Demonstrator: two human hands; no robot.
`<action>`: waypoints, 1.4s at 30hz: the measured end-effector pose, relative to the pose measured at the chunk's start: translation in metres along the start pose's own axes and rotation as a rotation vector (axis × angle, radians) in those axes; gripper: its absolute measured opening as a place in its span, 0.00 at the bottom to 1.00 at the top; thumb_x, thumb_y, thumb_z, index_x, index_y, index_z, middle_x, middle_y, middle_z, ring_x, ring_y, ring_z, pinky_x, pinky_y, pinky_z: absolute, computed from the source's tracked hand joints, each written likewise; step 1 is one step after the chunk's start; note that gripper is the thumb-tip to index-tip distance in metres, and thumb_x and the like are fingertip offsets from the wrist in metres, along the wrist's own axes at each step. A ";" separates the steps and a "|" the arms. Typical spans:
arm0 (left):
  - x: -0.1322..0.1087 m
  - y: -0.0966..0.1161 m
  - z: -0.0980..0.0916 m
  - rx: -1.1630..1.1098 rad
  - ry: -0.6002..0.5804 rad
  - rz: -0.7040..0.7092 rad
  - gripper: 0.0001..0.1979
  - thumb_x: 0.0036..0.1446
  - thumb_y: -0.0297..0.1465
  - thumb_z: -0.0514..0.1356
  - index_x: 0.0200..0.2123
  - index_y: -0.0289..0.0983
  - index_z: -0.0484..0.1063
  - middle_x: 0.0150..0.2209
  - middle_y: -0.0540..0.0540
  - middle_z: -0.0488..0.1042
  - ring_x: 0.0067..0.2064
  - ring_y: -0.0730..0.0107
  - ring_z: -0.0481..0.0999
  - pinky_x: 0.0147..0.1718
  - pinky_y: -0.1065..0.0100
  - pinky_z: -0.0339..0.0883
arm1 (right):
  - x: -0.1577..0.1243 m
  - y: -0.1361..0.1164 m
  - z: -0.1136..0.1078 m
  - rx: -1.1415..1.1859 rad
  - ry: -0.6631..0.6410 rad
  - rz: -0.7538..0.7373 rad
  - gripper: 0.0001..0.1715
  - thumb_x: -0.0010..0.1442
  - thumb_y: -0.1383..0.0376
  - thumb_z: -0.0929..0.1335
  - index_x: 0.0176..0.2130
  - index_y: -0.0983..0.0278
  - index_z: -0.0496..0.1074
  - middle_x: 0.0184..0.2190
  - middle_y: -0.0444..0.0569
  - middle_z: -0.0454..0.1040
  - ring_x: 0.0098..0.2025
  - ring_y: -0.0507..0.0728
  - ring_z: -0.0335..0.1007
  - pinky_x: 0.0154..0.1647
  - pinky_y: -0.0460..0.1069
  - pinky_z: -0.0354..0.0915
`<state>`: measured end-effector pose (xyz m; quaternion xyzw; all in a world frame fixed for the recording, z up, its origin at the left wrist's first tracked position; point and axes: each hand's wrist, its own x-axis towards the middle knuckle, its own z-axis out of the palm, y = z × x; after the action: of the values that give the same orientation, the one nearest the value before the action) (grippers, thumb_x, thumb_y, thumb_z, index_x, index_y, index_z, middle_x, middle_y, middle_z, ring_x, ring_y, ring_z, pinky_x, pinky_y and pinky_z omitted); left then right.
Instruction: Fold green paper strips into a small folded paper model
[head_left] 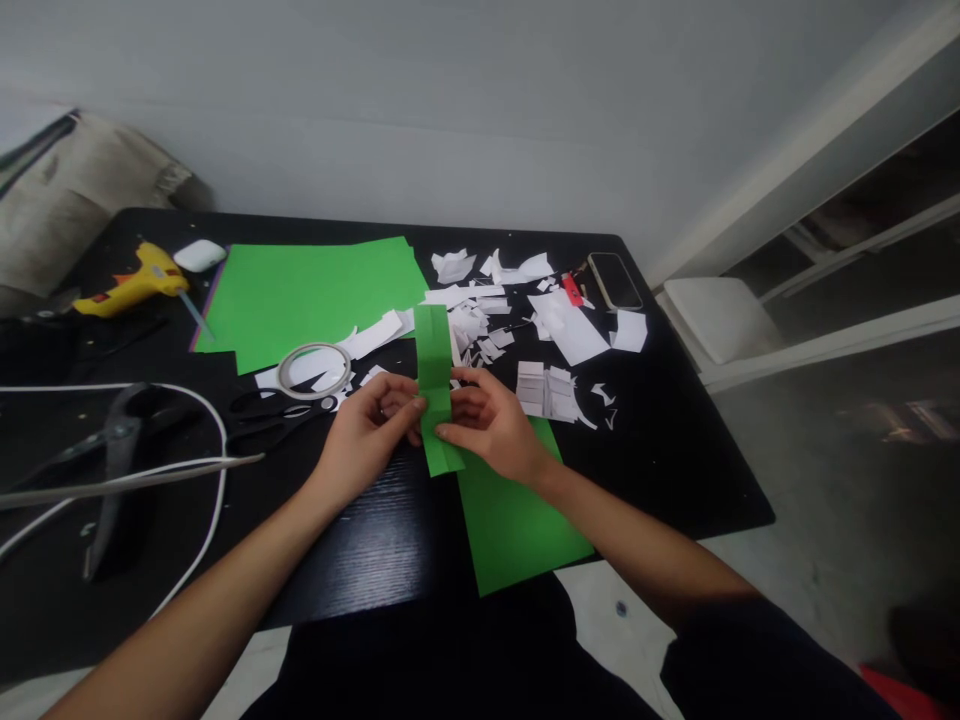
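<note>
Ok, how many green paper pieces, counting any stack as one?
3: creased strip held by left hand and right hand; large piece at back left; smaller piece at front right. Others may be hidden.

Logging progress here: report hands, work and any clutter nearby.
Left hand, right hand: both on creased green strip. Black scissors close by left hand. White scraps beyond.

Right of the tape roll (281, 372), a paper strip (434, 368); behind left, the glue gun (133, 284); in front, scissors (298, 416)
</note>
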<state>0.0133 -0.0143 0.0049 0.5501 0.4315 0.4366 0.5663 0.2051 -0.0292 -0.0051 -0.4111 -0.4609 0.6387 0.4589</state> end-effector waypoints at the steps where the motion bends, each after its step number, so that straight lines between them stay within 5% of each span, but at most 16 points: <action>1: 0.000 0.000 0.000 -0.005 0.005 0.004 0.07 0.60 0.32 0.67 0.39 0.37 0.74 0.24 0.52 0.76 0.22 0.73 0.77 0.23 0.72 0.73 | -0.001 -0.001 0.001 0.000 -0.002 -0.005 0.39 0.48 0.66 0.81 0.55 0.55 0.68 0.42 0.45 0.80 0.43 0.59 0.82 0.52 0.60 0.79; 11: 0.000 0.002 0.000 -0.040 0.026 -0.030 0.10 0.60 0.34 0.68 0.41 0.36 0.74 0.25 0.52 0.77 0.23 0.72 0.78 0.24 0.71 0.74 | -0.001 -0.005 0.000 -0.030 -0.016 -0.043 0.33 0.53 0.68 0.77 0.56 0.55 0.68 0.45 0.46 0.80 0.43 0.59 0.81 0.52 0.59 0.77; 22: -0.001 0.003 -0.002 -0.020 0.013 0.008 0.07 0.60 0.30 0.66 0.42 0.37 0.75 0.23 0.54 0.77 0.23 0.74 0.78 0.26 0.74 0.73 | 0.000 -0.004 -0.001 -0.028 0.012 -0.031 0.20 0.57 0.58 0.77 0.48 0.58 0.74 0.41 0.47 0.81 0.46 0.59 0.80 0.47 0.55 0.77; 42: -0.001 0.010 0.000 -0.034 -0.029 0.018 0.02 0.59 0.28 0.65 0.35 0.36 0.79 0.24 0.52 0.79 0.23 0.73 0.78 0.24 0.73 0.75 | 0.002 -0.004 -0.002 -0.020 0.013 -0.067 0.09 0.60 0.63 0.74 0.43 0.57 0.79 0.34 0.43 0.81 0.36 0.55 0.79 0.37 0.51 0.76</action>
<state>0.0128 -0.0155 0.0153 0.5506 0.4107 0.4410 0.5776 0.2078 -0.0262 -0.0015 -0.4041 -0.4779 0.6156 0.4789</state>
